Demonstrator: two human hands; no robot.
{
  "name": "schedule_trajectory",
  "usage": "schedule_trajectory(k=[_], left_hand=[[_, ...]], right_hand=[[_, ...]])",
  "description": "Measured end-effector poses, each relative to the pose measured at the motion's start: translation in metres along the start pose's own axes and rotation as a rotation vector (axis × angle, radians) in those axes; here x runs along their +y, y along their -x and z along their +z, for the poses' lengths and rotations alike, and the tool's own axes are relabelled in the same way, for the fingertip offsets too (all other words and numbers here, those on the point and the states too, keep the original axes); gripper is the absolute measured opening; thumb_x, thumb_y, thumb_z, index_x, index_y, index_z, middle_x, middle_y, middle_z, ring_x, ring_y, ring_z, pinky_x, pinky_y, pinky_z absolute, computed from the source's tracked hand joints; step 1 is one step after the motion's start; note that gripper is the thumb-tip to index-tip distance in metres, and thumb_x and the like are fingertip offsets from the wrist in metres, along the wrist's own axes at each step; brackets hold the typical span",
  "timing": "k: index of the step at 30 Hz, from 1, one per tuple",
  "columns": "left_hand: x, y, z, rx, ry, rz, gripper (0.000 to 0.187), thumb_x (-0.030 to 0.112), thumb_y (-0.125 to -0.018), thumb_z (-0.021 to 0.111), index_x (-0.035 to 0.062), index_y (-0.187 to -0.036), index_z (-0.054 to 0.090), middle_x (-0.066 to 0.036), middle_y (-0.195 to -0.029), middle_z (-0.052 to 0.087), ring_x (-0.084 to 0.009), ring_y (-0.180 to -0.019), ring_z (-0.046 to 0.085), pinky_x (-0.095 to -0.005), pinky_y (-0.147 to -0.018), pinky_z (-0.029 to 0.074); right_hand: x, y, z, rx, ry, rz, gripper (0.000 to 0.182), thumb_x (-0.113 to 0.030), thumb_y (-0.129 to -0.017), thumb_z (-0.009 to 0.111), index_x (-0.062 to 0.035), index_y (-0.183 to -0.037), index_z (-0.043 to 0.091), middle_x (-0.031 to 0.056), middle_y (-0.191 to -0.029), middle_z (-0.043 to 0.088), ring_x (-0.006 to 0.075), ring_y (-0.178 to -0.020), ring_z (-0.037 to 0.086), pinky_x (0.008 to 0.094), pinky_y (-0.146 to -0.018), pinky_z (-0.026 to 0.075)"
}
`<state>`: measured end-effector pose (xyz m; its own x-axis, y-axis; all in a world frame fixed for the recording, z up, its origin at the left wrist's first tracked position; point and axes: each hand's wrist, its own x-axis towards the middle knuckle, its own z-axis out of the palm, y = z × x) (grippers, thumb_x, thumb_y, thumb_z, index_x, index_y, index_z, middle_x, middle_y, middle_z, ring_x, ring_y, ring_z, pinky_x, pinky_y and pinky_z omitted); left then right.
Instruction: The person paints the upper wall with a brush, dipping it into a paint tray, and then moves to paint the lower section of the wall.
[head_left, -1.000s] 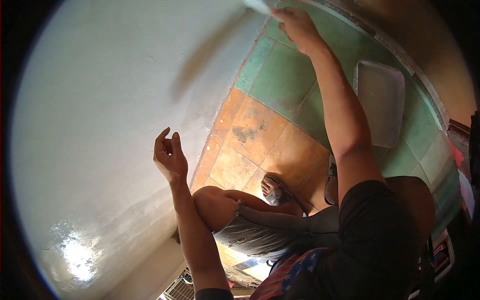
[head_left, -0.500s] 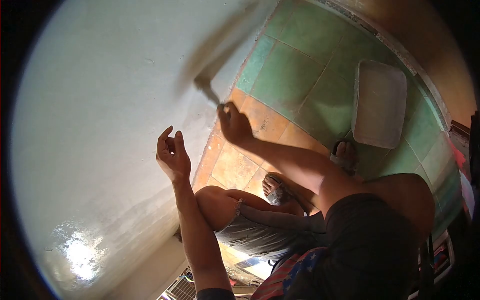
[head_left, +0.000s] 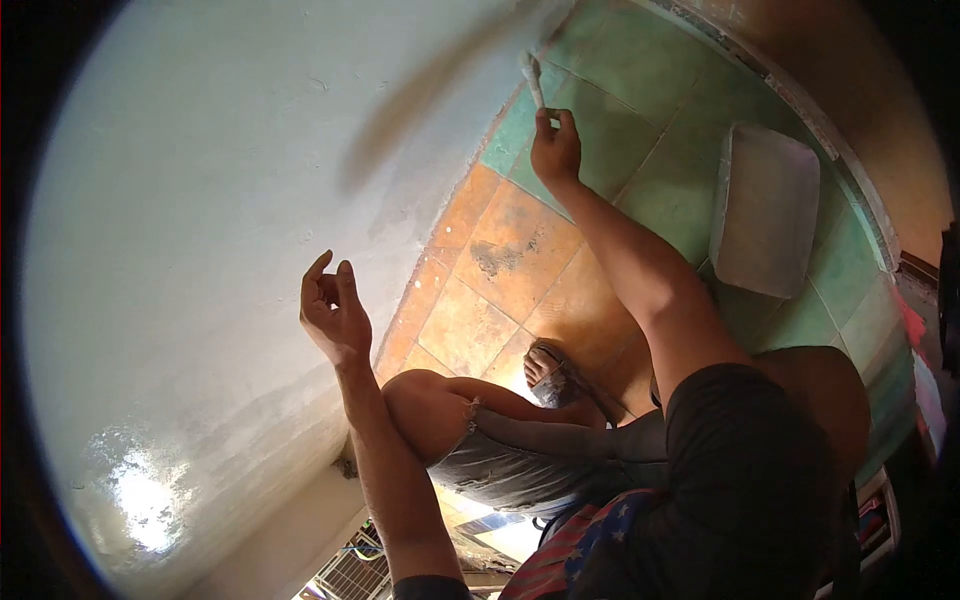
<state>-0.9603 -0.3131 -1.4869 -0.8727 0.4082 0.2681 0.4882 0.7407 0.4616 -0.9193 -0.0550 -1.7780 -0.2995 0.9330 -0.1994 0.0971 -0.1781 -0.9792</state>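
My right hand (head_left: 557, 150) is closed around the handle of a small paintbrush (head_left: 534, 82), gripped between thumb and fingers. The brush's pale, coated head points up and away, near the seam where the wall meets the green tiles. My left hand (head_left: 338, 310) is raised in front of the pale wall (head_left: 220, 220), its index finger and thumb apart and the other fingers loosely curled; nothing shows in it. The wall has a smooth, light surface with a bright, wet-looking glare at the lower left.
A whitish rectangular tub (head_left: 767, 210) stands on the green tiles (head_left: 600, 150) to the right. Orange tiles (head_left: 510, 255) with grey smears lie nearer my sandalled foot (head_left: 550, 375). A wire rack (head_left: 358, 572) is at the bottom edge. A raised ledge curves along the far right.
My right hand has swung up and to the right with the paintbrush, away from the wall's face towards the green tiles. My left hand has shifted slightly left.
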Motion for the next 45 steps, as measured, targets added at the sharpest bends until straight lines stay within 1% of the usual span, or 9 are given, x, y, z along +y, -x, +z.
schedule_trajectory(k=[9,12,19,24,30,32,33,37,45], left_hand=[[-0.009,0.003,-0.005,0.012,0.002,-0.005,0.023,0.011,-0.095,0.071,-0.0015,-0.115,0.071,0.004,-0.063,0.049,-0.0052,-0.058,0.038,-0.0248,-0.054,0.032],[-0.015,0.006,-0.012,0.013,-0.005,-0.018,0.023,0.010,-0.095,0.071,-0.0014,-0.114,0.071,0.004,-0.063,0.048,-0.0053,-0.058,0.038,-0.0249,-0.054,0.032],[-0.028,0.011,-0.022,0.025,-0.033,-0.057,0.024,0.011,-0.094,0.072,-0.0019,-0.114,0.071,0.003,-0.062,0.049,-0.0052,-0.058,0.038,-0.0247,-0.055,0.033],[-0.031,0.009,-0.021,0.018,0.005,-0.077,0.025,0.012,-0.094,0.072,-0.0024,-0.114,0.071,0.004,-0.062,0.049,-0.0050,-0.058,0.039,-0.0247,-0.055,0.033],[-0.025,0.004,-0.012,0.003,0.041,-0.069,0.024,0.012,-0.094,0.071,-0.0025,-0.114,0.071,0.004,-0.063,0.048,-0.0047,-0.059,0.038,-0.0243,-0.055,0.033],[-0.024,0.003,-0.011,-0.005,0.037,-0.064,0.024,0.012,-0.094,0.071,-0.0025,-0.114,0.071,0.004,-0.063,0.049,-0.0047,-0.059,0.038,-0.0241,-0.056,0.033],[-0.025,0.003,-0.010,-0.002,0.052,-0.077,0.023,0.011,-0.094,0.071,-0.0024,-0.113,0.071,0.004,-0.063,0.048,-0.0047,-0.059,0.038,-0.0240,-0.056,0.033],[-0.034,0.006,-0.015,0.002,0.017,-0.075,0.023,0.011,-0.095,0.071,-0.0022,-0.113,0.071,0.005,-0.064,0.048,-0.0047,-0.060,0.038,-0.0241,-0.055,0.033],[-0.040,0.011,-0.022,0.008,0.025,-0.099,0.025,0.012,-0.097,0.069,-0.0010,-0.119,0.070,0.008,-0.067,0.041,-0.0038,-0.063,0.035,-0.0225,-0.058,0.031]], right_hand=[[0.032,0.168,0.031,-0.529,0.247,0.140,0.033,-0.043,-0.105,0.049,-0.0125,-0.118,0.055,0.0232,-0.095,0.073,0.0487,-0.085,0.069,0.0584,-0.073,0.055],[0.034,0.207,0.027,-0.872,0.260,0.127,0.033,-0.041,-0.104,0.053,-0.0127,-0.120,0.056,0.0262,-0.089,0.072,0.0477,-0.081,0.070,0.0561,-0.072,0.055],[0.031,0.182,0.027,-1.057,0.254,0.061,0.035,-0.045,-0.103,0.055,-0.0118,-0.115,0.059,0.0190,-0.091,0.076,0.0377,-0.080,0.074,0.0485,-0.074,0.059],[0.048,0.111,0.002,-0.649,0.169,-0.025,0.026,-0.036,-0.100,0.063,-0.0114,-0.109,0.067,0.0145,-0.081,0.074,0.0301,-0.076,0.073,0.0420,-0.069,0.055],[0.020,0.073,0.000,-0.290,0.013,0.078,0.036,-0.034,-0.109,0.049,-0.0018,-0.102,0.063,0.0136,-0.066,0.066,0.0264,-0.063,0.067,0.0415,-0.062,0.050],[0.016,0.072,0.011,-0.204,-0.213,0.175,0.034,-0.030,-0.109,0.050,0.0008,-0.103,0.062,0.0073,-0.065,0.061,0.0132,-0.057,0.059,0.0316,-0.054,0.044],[0.014,0.072,0.016,-0.186,-0.142,0.130,0.037,-0.031,-0.110,0.044,-0.0011,-0.097,0.061,0.0137,-0.065,0.066,0.0264,-0.061,0.066,0.0428,-0.062,0.049],[0.022,0.084,0.027,-0.128,-0.072,0.045,0.035,-0.028,-0.110,0.047,0.0027,-0.103,0.062,0.0150,-0.070,0.064,0.0242,-0.062,0.064,0.0413,-0.063,0.049],[0.012,0.117,0.044,-0.170,0.246,0.146,0.037,-0.034,-0.108,0.046,-0.0021,-0.106,0.064,0.0249,-0.093,0.070,0.0489,-0.092,0.065,0.0540,-0.077,0.049]])
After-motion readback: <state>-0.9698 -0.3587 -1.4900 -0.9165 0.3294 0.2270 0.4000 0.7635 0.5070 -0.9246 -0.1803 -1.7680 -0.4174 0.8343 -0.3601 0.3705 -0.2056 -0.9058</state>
